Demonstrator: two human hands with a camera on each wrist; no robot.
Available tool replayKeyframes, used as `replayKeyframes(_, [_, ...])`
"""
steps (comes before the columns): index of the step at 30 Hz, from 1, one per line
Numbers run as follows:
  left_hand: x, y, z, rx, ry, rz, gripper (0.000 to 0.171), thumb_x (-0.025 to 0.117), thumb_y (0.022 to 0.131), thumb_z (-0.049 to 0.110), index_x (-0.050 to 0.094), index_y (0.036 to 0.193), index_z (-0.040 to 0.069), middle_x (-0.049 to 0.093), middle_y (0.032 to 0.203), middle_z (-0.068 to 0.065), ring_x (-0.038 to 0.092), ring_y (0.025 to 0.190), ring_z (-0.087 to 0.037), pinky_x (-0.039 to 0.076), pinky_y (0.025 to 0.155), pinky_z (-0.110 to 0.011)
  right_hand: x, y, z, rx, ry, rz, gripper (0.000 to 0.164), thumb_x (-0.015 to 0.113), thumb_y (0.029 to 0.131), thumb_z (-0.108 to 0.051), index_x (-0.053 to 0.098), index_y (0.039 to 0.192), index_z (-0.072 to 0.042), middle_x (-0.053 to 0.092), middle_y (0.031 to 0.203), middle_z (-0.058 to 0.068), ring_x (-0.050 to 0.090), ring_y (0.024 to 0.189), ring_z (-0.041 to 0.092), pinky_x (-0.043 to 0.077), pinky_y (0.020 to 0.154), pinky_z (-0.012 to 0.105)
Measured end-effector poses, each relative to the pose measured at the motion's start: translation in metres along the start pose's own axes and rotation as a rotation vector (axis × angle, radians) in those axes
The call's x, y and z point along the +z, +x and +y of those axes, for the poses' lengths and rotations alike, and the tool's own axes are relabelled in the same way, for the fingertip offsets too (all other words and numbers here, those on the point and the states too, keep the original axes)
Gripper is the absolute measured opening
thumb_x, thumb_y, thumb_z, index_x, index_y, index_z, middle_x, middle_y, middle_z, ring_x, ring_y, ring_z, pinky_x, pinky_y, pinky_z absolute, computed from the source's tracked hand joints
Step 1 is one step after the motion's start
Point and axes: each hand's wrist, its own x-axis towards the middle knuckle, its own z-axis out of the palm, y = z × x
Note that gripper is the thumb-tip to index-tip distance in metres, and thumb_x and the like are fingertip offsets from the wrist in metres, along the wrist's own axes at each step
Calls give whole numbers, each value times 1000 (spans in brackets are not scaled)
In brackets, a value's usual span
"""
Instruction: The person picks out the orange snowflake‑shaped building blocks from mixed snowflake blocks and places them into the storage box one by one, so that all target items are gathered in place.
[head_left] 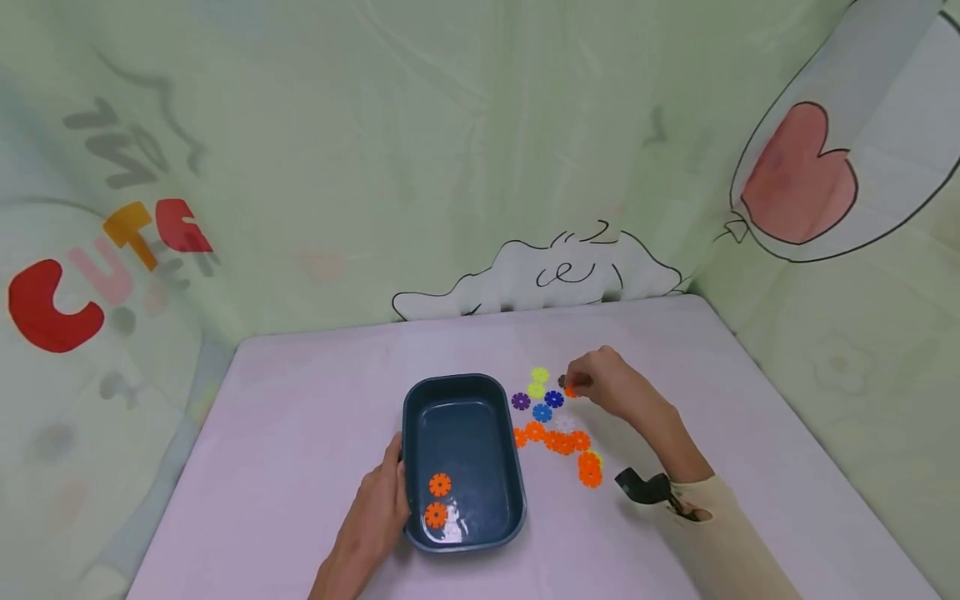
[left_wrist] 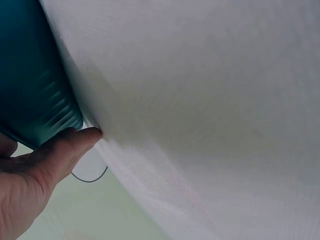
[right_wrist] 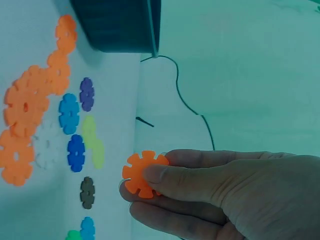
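My right hand [head_left: 609, 382] pinches an orange notched disc [right_wrist: 142, 172] between thumb and fingers, above the table's right half. Beside it, at the left, lie loose discs: a brown one [right_wrist: 87, 192], a dark blue one [head_left: 554, 399], a light blue one [head_left: 542, 412], a purple one [head_left: 521, 402] and yellow ones [head_left: 540, 376]. My left hand [head_left: 372, 506] holds the left side of a dark blue tray [head_left: 480, 542], its fingers along the outer wall. Inside the tray, near its lower left, two orange discs [head_left: 440, 484] lie flat.
Several more orange discs [head_left: 562, 443] form an overlapping row to the right of the tray, beside a pale clear disc [right_wrist: 46, 145]. A black strap piece [head_left: 643, 487] sticks out by the right sleeve [head_left: 727, 533]. Printed cloth [head_left: 450, 167] walls the white table [head_left: 315, 392].
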Motion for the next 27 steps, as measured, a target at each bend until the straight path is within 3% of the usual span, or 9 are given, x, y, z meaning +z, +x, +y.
replayKeyframes(8, [1, 0, 0, -3, -3, 5, 54, 44, 117, 15, 31, 167, -3, 51, 161, -26, 55, 145, -41, 47, 117, -54, -11, -4, -18, -32, -5, 53, 12, 78, 93, 9, 82, 100, 1, 80, 95, 16, 74, 83, 23, 69, 84, 43])
replayKeyframes(18, [0, 1, 1, -17, 0, 4, 54, 44, 117, 15, 31, 167, -3, 49, 162, -26, 54, 146, -41, 46, 118, -53, -20, -7, -34, -71, -14, 125, 13, 75, 94, 12, 80, 99, 2, 79, 88, 11, 75, 79, 24, 69, 81, 44])
replayKeyframes(27, [1, 0, 0, 0, -10, 16, 53, 45, 117, 14, 33, 166, -4, 51, 161, -24, 55, 145, -39, 48, 118, -53, -25, -9, -47, -108, 2, 158, 12, 79, 91, 11, 80, 100, 3, 80, 91, 16, 77, 74, 18, 69, 78, 39])
